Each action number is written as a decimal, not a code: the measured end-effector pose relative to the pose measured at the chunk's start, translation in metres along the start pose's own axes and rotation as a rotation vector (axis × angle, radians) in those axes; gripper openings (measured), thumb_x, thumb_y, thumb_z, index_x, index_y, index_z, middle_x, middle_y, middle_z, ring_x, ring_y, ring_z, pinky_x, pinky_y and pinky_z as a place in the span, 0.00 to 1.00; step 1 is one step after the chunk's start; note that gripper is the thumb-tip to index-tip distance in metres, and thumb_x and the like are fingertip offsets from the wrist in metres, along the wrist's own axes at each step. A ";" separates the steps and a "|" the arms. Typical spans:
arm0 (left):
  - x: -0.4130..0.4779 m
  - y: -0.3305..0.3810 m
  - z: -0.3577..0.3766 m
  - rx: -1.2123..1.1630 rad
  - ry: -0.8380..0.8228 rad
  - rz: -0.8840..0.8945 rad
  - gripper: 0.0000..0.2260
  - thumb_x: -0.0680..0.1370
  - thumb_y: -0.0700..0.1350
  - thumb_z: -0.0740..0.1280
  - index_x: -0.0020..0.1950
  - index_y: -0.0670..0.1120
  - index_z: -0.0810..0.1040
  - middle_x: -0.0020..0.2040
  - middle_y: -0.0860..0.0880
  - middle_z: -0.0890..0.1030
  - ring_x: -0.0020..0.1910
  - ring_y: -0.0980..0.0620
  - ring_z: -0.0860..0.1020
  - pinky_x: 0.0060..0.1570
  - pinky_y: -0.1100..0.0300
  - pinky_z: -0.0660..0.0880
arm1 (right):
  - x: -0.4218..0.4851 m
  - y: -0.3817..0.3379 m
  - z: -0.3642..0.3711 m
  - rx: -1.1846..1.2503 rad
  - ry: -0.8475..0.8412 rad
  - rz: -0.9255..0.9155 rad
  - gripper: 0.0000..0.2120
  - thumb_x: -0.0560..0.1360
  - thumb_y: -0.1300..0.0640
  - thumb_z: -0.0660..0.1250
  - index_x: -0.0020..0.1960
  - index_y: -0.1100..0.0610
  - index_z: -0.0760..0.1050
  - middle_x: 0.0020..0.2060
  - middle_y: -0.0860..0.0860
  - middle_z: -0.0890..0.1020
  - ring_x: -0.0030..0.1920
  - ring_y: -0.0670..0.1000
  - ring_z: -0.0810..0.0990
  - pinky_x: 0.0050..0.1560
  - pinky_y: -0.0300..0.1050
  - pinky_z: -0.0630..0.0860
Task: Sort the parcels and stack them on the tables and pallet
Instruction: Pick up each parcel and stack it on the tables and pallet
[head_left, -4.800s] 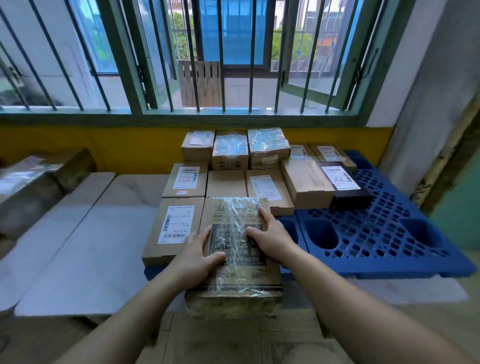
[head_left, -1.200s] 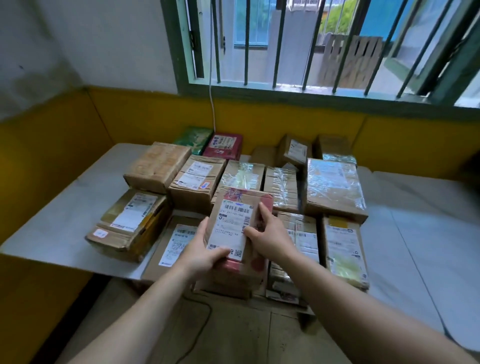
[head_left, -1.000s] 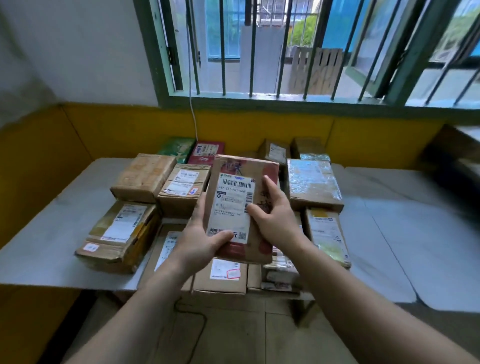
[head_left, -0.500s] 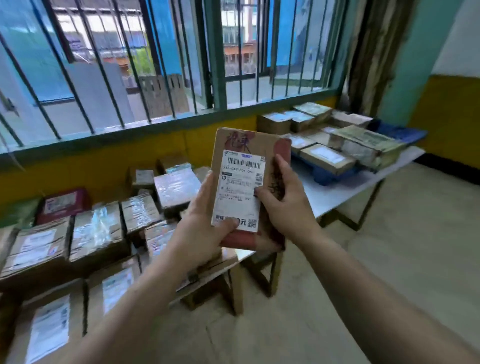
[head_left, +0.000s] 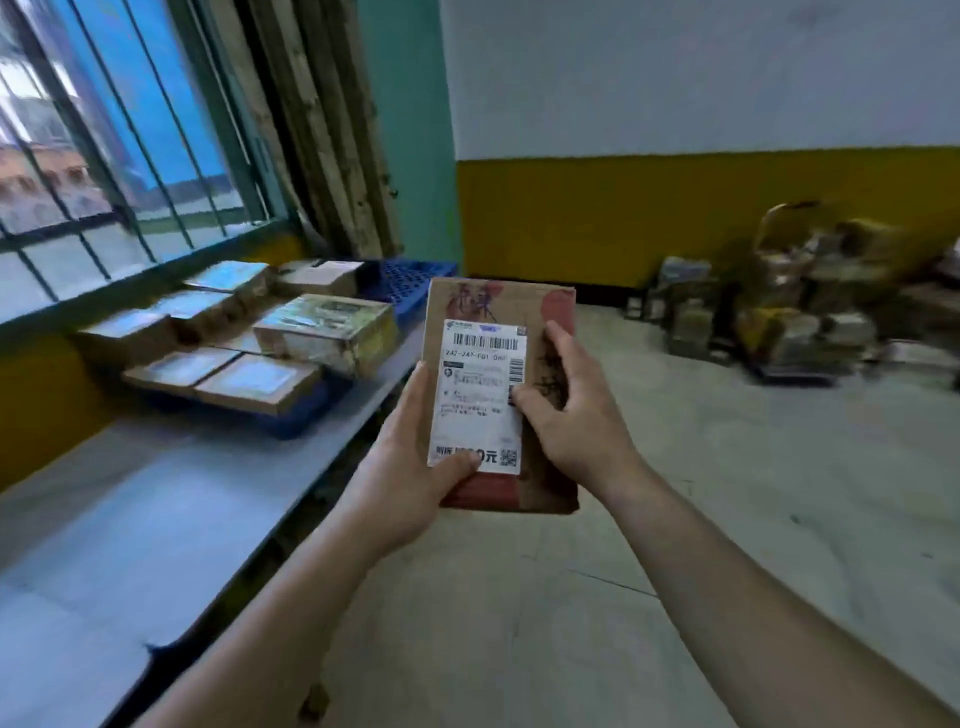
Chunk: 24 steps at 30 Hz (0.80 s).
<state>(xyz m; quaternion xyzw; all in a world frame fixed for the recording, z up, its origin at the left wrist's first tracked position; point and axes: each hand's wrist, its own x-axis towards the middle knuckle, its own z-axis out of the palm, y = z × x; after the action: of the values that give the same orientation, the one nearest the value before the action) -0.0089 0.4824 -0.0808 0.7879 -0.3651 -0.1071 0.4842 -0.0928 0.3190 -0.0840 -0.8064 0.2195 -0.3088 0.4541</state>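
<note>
Both hands (head_left: 498, 441) grip a parcel (head_left: 540, 499); grey table (head_left: 156, 519) left; concrete floor (head_left: 727, 519).

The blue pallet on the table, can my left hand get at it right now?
Probably not yet. The left hand and right hand both grip the labelled parcel, and the blue pallet sits well ahead along the table.

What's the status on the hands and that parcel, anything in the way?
Left hand and right hand both grip labelled parcel, upright, in the air. Pallet stack left. Floor ahead bare.
</note>
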 end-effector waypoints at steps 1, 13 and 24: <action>0.015 0.005 0.016 -0.007 -0.035 -0.002 0.43 0.71 0.46 0.73 0.72 0.71 0.48 0.69 0.65 0.66 0.68 0.60 0.68 0.67 0.51 0.69 | 0.008 0.012 -0.015 -0.013 0.021 0.023 0.34 0.77 0.51 0.68 0.78 0.43 0.56 0.74 0.48 0.62 0.68 0.42 0.63 0.65 0.35 0.57; 0.192 -0.002 0.110 0.008 -0.225 0.037 0.43 0.74 0.45 0.71 0.76 0.62 0.43 0.59 0.66 0.65 0.58 0.60 0.69 0.59 0.60 0.71 | 0.138 0.112 -0.061 -0.132 0.184 0.178 0.33 0.78 0.49 0.66 0.79 0.42 0.53 0.76 0.47 0.59 0.74 0.47 0.60 0.66 0.39 0.57; 0.399 -0.034 0.103 -0.046 -0.279 0.123 0.40 0.75 0.43 0.71 0.62 0.74 0.43 0.45 0.78 0.63 0.43 0.75 0.70 0.39 0.75 0.71 | 0.331 0.138 -0.035 -0.173 0.253 0.180 0.33 0.79 0.50 0.66 0.78 0.43 0.55 0.75 0.48 0.61 0.72 0.46 0.62 0.64 0.39 0.59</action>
<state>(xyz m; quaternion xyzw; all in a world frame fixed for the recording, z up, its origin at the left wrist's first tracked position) 0.2367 0.1503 -0.0884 0.7304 -0.4738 -0.1938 0.4522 0.1084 0.0206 -0.0908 -0.7741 0.3722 -0.3459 0.3775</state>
